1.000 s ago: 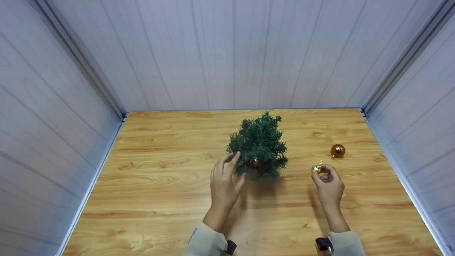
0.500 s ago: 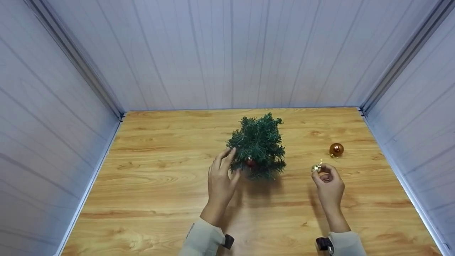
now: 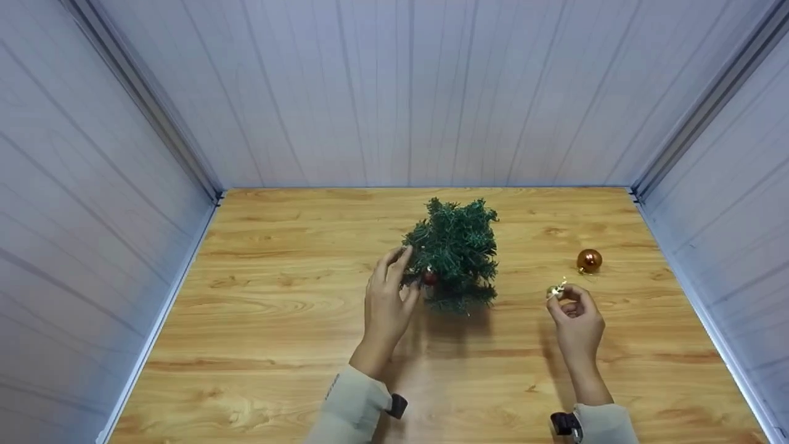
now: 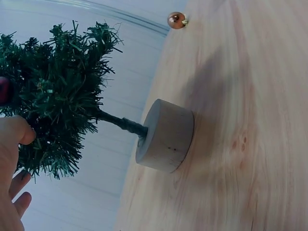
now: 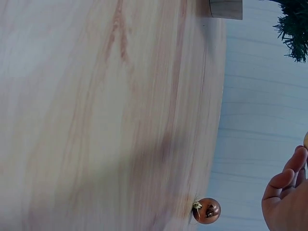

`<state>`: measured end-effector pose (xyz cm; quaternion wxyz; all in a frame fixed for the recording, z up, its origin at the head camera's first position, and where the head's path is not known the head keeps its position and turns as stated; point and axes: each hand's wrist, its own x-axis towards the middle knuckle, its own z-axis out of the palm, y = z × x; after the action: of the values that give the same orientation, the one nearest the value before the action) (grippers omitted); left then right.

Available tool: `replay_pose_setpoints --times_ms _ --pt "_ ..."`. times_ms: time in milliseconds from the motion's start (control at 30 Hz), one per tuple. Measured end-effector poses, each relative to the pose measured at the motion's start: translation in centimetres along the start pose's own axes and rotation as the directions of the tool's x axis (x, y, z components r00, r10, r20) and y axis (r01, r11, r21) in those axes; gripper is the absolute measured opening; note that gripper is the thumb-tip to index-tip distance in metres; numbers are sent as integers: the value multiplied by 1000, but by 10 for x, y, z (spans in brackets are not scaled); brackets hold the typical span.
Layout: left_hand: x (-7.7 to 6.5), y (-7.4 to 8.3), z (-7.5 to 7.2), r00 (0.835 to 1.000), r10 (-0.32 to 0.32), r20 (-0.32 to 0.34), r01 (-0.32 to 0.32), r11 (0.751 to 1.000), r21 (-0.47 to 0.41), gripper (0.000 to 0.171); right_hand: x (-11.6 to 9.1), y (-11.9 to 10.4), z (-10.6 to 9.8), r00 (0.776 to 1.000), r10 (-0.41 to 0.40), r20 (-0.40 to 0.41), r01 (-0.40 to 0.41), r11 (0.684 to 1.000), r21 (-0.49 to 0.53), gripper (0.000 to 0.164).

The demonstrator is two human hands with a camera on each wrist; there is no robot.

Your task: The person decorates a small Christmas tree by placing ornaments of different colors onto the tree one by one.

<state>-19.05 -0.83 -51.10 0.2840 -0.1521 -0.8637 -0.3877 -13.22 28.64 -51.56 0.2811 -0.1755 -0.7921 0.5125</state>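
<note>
A small artificial Christmas tree (image 3: 459, 246) stands on a round wooden base (image 4: 166, 137). My left hand (image 3: 387, 305) is at its left side, fingers loosely spread and fingertips at the outer branches. In the left wrist view the thumb (image 4: 24, 130) overlaps the foliage. A dark red bauble (image 3: 429, 277) hangs among the front-left branches, close to that hand's thumb. To the right of the tree, my right hand (image 3: 579, 324) pinches a small shiny gold ornament (image 3: 556, 290) between thumb and forefinger. Only a sliver of this ornament (image 5: 306, 140) shows in the right wrist view.
A copper-coloured bauble (image 3: 589, 261) lies on the wooden tabletop (image 3: 277, 296), beyond my right hand. White panelled walls (image 3: 394, 92) rise behind the table and on both sides.
The tree has turned, bringing the red bauble leftward toward my left thumb. My left hand has stayed at the branches. My right hand keeps the gold ornament in nearly the same place.
</note>
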Motion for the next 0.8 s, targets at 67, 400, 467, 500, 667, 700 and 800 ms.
replay_pose_setpoints --times_ms 67,400,467,500,667,700,800 --pt "-2 5 1 999 -34 4 34 998 -45 76 -2 -10 -2 1000 -11 0 11 1000 3 23" --pt "-24 29 15 981 -178 77 186 976 -115 104 -4 -17 0 1000 6 -2 -6 1000 22 23" --pt "-25 29 16 979 -185 89 194 975 -105 110 -5 -18 1 1000 8 -6 -8 1000 24 23" --pt "-25 29 15 978 -185 93 194 976 -99 111 -5 -18 1 1000 8 -7 -8 1000 22 23" --pt "-23 23 14 981 -166 102 175 980 -91 111 -6 -21 2 1000 7 -2 -6 1000 26 23" --pt "-23 22 13 981 -165 105 175 980 -92 111 -7 -22 2 1000 7 0 -7 999 32 23" --pt "-22 19 13 979 -169 116 181 978 -102 108 -8 -22 4 1000 8 9 -8 999 44 23"
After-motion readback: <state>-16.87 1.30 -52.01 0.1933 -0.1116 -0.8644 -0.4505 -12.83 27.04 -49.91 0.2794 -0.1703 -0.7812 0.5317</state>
